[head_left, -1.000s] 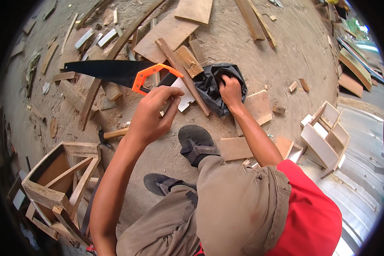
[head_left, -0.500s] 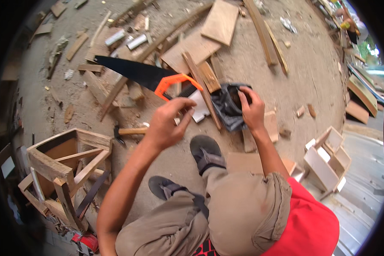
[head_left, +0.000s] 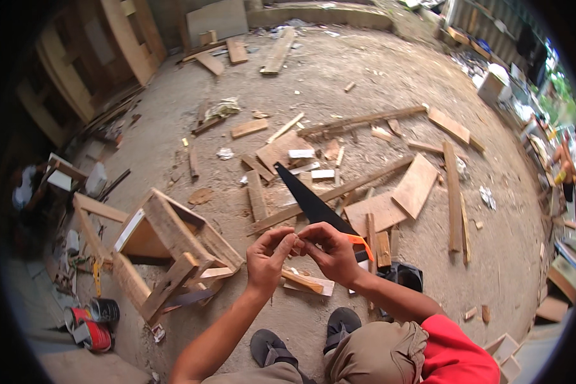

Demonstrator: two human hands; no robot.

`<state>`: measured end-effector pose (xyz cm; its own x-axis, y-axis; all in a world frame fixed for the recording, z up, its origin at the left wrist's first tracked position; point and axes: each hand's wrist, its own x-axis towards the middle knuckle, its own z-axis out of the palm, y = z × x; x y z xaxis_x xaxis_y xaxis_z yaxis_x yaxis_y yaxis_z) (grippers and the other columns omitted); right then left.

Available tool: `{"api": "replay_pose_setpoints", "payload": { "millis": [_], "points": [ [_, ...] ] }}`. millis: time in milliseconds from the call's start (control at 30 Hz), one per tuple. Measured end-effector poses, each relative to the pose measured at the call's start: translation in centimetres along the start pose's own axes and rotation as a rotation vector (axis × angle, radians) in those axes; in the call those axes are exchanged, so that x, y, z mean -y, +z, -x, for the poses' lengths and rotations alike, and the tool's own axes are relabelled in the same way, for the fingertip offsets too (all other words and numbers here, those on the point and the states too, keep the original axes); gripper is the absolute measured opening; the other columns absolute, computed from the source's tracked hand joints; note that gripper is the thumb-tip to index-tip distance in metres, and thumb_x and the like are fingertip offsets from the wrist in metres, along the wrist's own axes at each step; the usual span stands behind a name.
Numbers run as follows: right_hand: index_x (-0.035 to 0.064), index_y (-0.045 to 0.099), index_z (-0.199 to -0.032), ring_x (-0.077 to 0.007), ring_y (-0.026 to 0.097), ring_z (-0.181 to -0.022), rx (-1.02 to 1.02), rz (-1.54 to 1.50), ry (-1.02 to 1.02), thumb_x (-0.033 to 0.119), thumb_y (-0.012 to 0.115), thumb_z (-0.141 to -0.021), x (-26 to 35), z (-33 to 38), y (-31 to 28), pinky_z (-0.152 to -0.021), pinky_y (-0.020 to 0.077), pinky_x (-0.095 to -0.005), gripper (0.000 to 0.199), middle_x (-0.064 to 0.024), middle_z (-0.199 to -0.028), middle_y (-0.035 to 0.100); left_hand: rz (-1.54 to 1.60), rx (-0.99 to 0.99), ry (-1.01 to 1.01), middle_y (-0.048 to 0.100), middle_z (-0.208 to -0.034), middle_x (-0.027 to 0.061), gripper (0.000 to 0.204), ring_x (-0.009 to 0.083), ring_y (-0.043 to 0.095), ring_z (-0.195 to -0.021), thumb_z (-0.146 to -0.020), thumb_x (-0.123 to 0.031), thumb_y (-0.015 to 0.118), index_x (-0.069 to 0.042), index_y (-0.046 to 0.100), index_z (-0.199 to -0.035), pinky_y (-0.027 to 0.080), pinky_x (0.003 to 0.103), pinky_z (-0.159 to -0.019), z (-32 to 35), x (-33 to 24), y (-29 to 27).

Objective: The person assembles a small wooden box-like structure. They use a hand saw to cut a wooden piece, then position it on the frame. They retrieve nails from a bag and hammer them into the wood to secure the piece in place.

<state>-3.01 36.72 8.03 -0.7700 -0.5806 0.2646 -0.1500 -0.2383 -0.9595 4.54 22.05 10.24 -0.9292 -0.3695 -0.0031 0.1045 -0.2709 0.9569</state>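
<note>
Meeting at the fingertips, your left hand (head_left: 270, 259) and right hand (head_left: 333, 253) are together above the ground (head_left: 390, 77), thumbs and fingers curled inward. Whether they pinch something small cannot be told, as the fingers hide the gap.

Your saw (head_left: 310, 208) lies near the middle of the ground, among the wood scraps, its dark blade aimed toward the far left corner. Your right hand covers part of it, and a bit of its orange handle shows just beyond your wrist. Below your hands in the view are a tan wooden stick (head_left: 302, 280) and a pale board (head_left: 327, 288), both partly hidden. Just past your right forearm sits a black bag (head_left: 406, 276), also partly covered.

To your left, a wooden frame (head_left: 176, 227) stands tilted, well apart from the saw. Farther toward the ground's left edge you have a red can (head_left: 95, 336) beside a black can (head_left: 104, 310). A flat brown board (head_left: 416, 185) lies beyond the saw, to its right. Your sandals (head_left: 344, 320) are at the near edge.
</note>
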Motion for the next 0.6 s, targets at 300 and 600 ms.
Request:
{"api": "replay_pose_setpoints", "payload": {
  "millis": [300,600],
  "points": [
    [-0.0027,0.060,-0.116,-0.0282,0.069,-0.093,0.156,0.576,-0.025,0.018,0.074,-0.093,-7.7,1.3,5.2,-0.087,0.0546,-0.0346,0.034,-0.0182,-0.101,0.068,-0.214,-0.251,0.204,0.067,-0.092,0.0028,0.014,0.0083,0.063,-0.080,-0.102,-0.015,0.062,-0.003,0.060,-0.107,0.051,0.023,-0.073,6.5,-2.6,-6.2],
    [0.0036,0.054,-0.118,-0.0331,0.059,-0.103,0.395,1.239,-0.008,0.037,0.077,-0.082,-19.7,8.4,4.8,-0.084,0.0458,-0.0454,0.054,-0.0167,-0.108,0.059,-0.654,-0.094,0.546,0.073,-0.094,0.0119,0.018,0.0183,0.071,-0.081,-0.086,0.004,0.076,-0.001,0.067,-0.100,0.057,0.030,-0.069,8.5,-9.4,-7.7]
  ]
}}
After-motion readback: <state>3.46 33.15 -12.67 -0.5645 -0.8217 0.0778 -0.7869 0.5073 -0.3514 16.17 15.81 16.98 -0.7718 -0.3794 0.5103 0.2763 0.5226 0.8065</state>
